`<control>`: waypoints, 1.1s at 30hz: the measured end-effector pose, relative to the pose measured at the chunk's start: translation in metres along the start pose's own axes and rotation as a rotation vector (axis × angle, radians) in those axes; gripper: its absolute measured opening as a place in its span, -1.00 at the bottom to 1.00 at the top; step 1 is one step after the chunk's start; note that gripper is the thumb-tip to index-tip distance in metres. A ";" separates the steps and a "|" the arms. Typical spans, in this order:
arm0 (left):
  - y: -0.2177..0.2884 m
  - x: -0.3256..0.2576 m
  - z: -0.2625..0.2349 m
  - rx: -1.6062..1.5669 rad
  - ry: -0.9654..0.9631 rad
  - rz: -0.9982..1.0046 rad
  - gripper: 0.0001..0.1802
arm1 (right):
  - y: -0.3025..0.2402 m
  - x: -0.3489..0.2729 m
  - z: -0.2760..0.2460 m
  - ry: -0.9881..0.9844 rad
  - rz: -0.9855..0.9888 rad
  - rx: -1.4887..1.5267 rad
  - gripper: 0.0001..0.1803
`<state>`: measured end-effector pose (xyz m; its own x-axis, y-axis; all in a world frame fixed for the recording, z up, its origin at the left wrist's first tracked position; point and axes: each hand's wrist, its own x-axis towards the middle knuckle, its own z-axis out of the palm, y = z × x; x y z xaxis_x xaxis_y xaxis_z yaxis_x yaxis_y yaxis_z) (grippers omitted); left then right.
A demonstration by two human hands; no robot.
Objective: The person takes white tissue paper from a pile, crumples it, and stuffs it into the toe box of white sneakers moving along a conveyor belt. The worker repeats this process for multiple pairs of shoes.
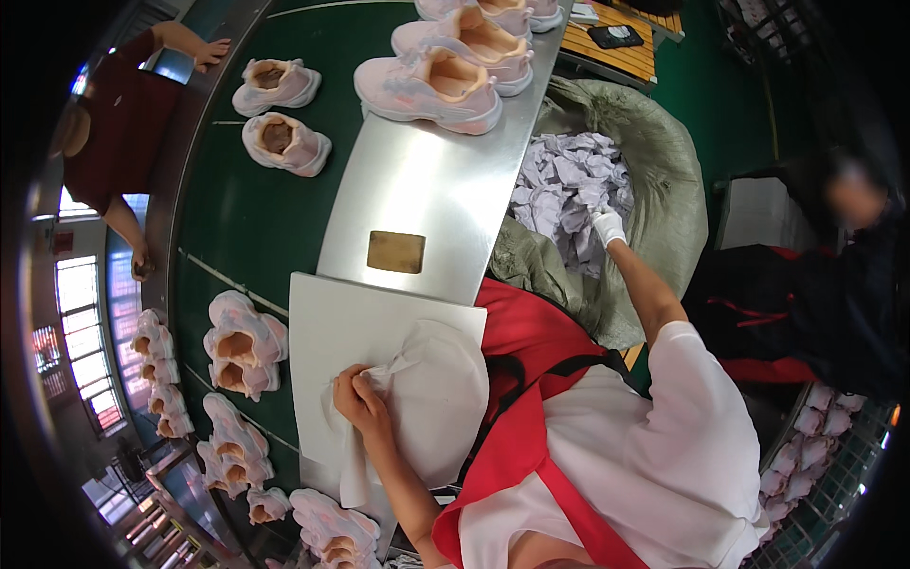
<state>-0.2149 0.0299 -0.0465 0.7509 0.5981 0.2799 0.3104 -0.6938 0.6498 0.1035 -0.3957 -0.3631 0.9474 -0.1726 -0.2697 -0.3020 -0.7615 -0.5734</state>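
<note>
My left hand [360, 399] is closed around a bunched part of a thin white sheet [431, 403], which looks like paper. That sheet lies loosely over a flat white board or stack [332, 313] at the edge of the metal ledge. My right hand [609, 227], in a white glove, reaches out to the right into a big greenish woven sack [668, 180]. It touches the crumpled white paper wads [559, 190] heaped inside. Its fingertips blend in with the wads, so their grip does not show.
Pale pink sneakers [431, 90] stand on the metal ledge [417, 180]; more pairs [245, 346] sit on the green conveyor belt [227, 209]. A brownish rectangular plate [395, 251] lies on the ledge. One person [123, 133] stands across the belt, another [796, 303] at right. A phone [615, 37] rests on a slatted table.
</note>
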 end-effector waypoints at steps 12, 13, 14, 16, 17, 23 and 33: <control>0.001 -0.001 -0.002 0.158 -0.056 -0.006 -0.75 | -0.045 0.019 0.075 0.000 -0.243 -0.288 -0.78; 0.001 -0.001 -0.002 0.155 -0.048 0.009 -0.76 | -0.050 0.020 0.076 -0.055 -0.038 0.006 -0.72; 0.000 0.000 -0.002 0.160 -0.048 0.014 -0.76 | -0.055 0.021 0.079 -0.090 0.058 0.201 -0.62; 0.000 -0.001 -0.002 0.159 -0.049 0.023 -0.78 | -0.055 0.024 0.080 -0.072 0.241 -0.128 -0.63; 0.000 -0.001 -0.001 0.148 -0.043 0.026 -0.79 | -0.051 0.025 0.080 -0.066 0.285 -0.275 -0.63; 0.003 -0.008 -0.005 -0.247 0.180 -0.073 -0.78 | -0.018 0.023 0.013 0.538 0.199 0.288 -0.79; 0.084 0.002 -0.050 -0.497 -0.256 -0.216 -0.51 | -0.309 -0.191 -0.170 -0.272 -0.619 1.177 -0.54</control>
<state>-0.2161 -0.0072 0.0445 0.8370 0.5461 -0.0343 0.2081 -0.2597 0.9430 0.0344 -0.2336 -0.0027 0.9505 0.2324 0.2064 0.1209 0.3353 -0.9343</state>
